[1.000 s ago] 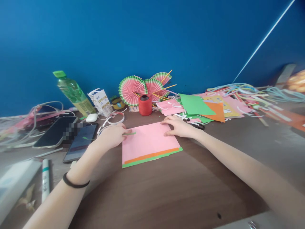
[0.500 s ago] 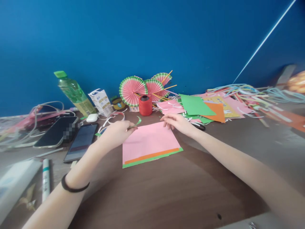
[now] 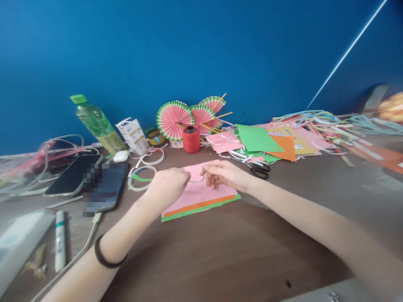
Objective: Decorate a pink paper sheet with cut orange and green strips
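Head view. Item: one tabletop [image 3: 204,247], dark brown wood grain, backed by a blue wall [image 3: 201,50] with a pale diagonal line at right. On it, centrally, we recorded a pink sheet [image 3: 195,195], lying flat, orange and green bands along its near edge. Above it we noted a thin green strip [image 3: 197,181], curved between the hands. Our left hand [image 3: 170,184] was curled closed, pinching one end; our right hand [image 3: 228,174] had thumb and forefinger at the other end, though we could not tell how firmly. Along the wall stood a tilted green bottle [image 3: 99,126], a white carton [image 3: 134,134], pleated fans [image 3: 174,121] and a red spool [image 3: 191,142]. At right we listed black-handled scissors [image 3: 260,170] and loose coloured paper [image 3: 258,138]; at left, a marker [image 3: 60,243].
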Tool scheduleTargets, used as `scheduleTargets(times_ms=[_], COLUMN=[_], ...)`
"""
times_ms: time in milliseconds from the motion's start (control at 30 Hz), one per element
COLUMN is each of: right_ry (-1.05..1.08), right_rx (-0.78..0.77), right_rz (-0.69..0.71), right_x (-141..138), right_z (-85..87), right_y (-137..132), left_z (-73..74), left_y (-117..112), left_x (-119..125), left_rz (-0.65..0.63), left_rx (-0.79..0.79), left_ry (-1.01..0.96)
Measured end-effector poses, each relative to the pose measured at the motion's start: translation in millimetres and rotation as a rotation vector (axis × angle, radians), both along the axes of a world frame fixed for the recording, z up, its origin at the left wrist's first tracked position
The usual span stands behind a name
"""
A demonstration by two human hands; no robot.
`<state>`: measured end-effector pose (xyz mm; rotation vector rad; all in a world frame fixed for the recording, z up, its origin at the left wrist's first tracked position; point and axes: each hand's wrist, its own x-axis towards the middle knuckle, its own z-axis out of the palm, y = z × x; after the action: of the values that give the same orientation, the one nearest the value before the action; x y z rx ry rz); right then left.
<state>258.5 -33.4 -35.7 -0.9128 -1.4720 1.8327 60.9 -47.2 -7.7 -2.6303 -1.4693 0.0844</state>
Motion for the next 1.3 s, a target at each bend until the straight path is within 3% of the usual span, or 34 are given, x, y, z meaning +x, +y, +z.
scheduleTargets(times_ms=[333,600,800,1000,1133,1300], right_ry=[0.144,0.259,0.104,-0.198,-0.341,-0.455], right_rx=[-0.101,-0.046,-0.011,0.208,0.277,0.308], right_rz=[-0.037,0.059,-0.026,-0.055,-0.041,0.029], right_x=[1,18,29,36,37,37], right_z=[-6.1,-8.5,-4.8,-12.9,-17.7,-12.0], right_y=[6,21,30,35,37,35], left_z=[-2.9,-3.7,8.6,1.8,-4.5,-3.8], left_y=[-2,15,29,39,40,38], left_x=[2,-14,-34,-46,-47,-43], left_rz=[0.022,0.048,0.030,0.050,0.099,0.118], left_rx=[-0.074,-0.448,-0.731,-0.644,-0.585,-0.632], left_ry=[-0.014,-0.328,-0.384,-0.346,-0.319,-0.225])
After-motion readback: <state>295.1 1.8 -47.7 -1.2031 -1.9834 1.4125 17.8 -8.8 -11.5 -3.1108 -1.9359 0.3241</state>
